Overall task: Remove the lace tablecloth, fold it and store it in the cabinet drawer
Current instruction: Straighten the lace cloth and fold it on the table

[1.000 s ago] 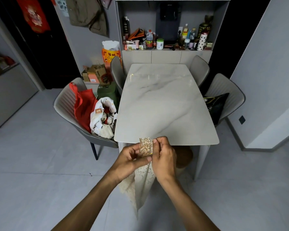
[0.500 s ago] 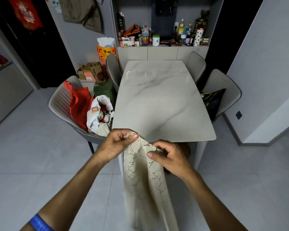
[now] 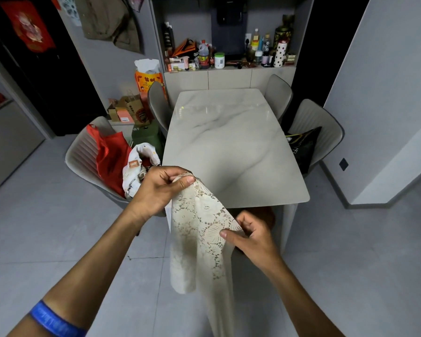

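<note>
No text can be read with certainty. The orange bag (image 3: 148,81) in the upper centre-left carries red characters, too blurred to make out. The black bag (image 3: 301,148) on the chair at right shows pale lettering, illegible. Labels on the shelf bottles (image 3: 204,55) are too small to read.

You are seeing: one lace tablecloth (image 3: 199,229); one marble table (image 3: 231,147); four grey chairs showing around table, e.g. (image 3: 83,152); one red bag (image 3: 110,154); one black bag (image 3: 301,147); one blue wristband (image 3: 51,319); two hands: left hand (image 3: 161,188), right hand (image 3: 250,237).
</note>
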